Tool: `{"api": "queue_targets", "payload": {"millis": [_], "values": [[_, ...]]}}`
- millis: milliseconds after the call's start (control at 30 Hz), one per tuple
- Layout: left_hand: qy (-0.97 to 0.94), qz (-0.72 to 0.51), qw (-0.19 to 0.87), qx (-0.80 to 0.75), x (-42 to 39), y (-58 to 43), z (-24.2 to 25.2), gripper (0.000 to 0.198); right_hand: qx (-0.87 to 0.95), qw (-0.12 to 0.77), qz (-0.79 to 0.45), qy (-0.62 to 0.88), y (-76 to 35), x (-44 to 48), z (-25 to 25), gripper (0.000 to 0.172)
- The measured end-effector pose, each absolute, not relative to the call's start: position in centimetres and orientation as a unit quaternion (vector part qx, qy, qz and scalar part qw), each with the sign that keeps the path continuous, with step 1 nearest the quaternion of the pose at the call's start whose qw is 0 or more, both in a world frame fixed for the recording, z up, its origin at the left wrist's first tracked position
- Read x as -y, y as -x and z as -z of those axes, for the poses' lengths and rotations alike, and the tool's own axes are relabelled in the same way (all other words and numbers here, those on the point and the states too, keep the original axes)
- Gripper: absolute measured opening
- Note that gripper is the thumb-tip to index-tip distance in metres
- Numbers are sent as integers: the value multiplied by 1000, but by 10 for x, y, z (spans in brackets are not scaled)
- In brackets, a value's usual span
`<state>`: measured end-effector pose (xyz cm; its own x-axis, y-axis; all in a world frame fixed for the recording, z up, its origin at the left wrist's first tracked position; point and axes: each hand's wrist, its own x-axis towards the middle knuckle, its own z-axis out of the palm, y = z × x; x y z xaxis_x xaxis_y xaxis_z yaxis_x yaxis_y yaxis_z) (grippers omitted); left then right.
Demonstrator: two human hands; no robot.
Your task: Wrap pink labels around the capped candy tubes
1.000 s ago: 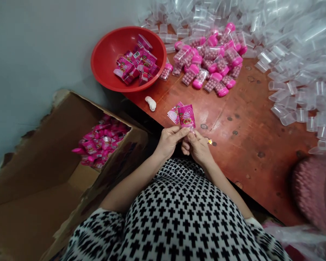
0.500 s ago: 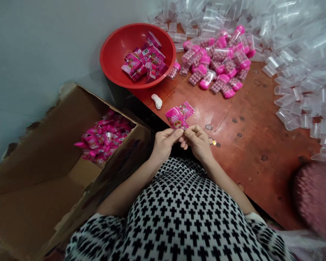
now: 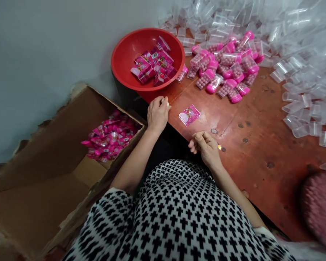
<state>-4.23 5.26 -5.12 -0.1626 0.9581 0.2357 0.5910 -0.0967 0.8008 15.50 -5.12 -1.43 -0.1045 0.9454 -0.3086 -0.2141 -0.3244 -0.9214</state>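
Just beyond the left hand (image 3: pixel 157 115): red bowl (image 3: pixel 125 58).

So your left hand (image 3: pixel 157 115) has its fingers on the white lump (image 3: pixel 167 104) at the table (image 3: pixel 260 145) edge, near the red bowl (image 3: pixel 122 59) with pink sachets (image 3: pixel 149 69) in it. Your right hand (image 3: pixel 208 146) hangs fingers curled, near the flat pink wrappers (image 3: pixel 189 115). Pink-capped tubes (image 3: pixel 227 88) heap up behind.

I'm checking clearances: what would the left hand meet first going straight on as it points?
Past the white lump at the left hand, probably the red bowl, though depth is unclear.
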Motion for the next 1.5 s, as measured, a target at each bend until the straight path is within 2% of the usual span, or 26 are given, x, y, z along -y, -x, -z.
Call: {"api": "queue_targets", "payload": {"millis": [133, 300, 467, 600, 700, 767, 833, 933, 1033, 1133, 1200, 1300, 1367, 1433, 1500], "values": [[-636, -411, 158, -633, -54, 41, 59, 23, 365, 456, -631, 511, -161, 55, 16, 36], [-719, -383, 163, -557, -38, 21, 48, 34, 376, 443, -636, 508, -164, 51, 15, 35], [-789, -310, 159, -506, -46, 0, 58, 26, 387, 436, -630, 513, -167, 48, 11, 38], [-779, -336, 122, -515, -48, -4, 70, 24, 409, 431, -620, 513, -172, 42, 10, 38], [-759, -379, 109, -518, -40, -9, 67, 26, 417, 476, -568, 526, -171, 27, 13, 31], [-746, -406, 119, -514, -32, -15, 59, 26, 410, 522, -530, 527, -169, 13, 17, 37], [-731, -435, 154, -502, -23, -20, 47, 25, 408, 546, -519, 515, -167, -1, 21, 46], [-661, -482, 268, -508, -12, -22, 28, 28, 426, 539, -530, 497, -168, -17, 22, 45], [-502, -492, 486, -519, -8, -18, 19, 43, 460, 503, -548, 484, -175, -24, 18, 41], [-373, -436, 669, -472, -9, -15, 17, 41, 524, 441, -553, 475, -182, -24, 12, 37], [-344, -416, 707, -457, -10, -16, 17, 35, 574, 402, -527, 481, -186, -24, 7, 33], [-319, -427, 703, -471, -9, -21, 16, 31, 648, 340, -452, 509, -197, -32, -4, 25], [-289, -441, 696, -487, -7, -24, 14, 31, 686, 300, -343, 568, -212, -46, -11, 23], [-250, -452, 697, -497, -6, -26, 12, 31, 702, 247, -183, 642, -233, -66, -15, 25], [-209, -458, 707, -497, -4, -27, 10, 28, 719, 162, -61, 673, -256, -86, -15, 34]]}}
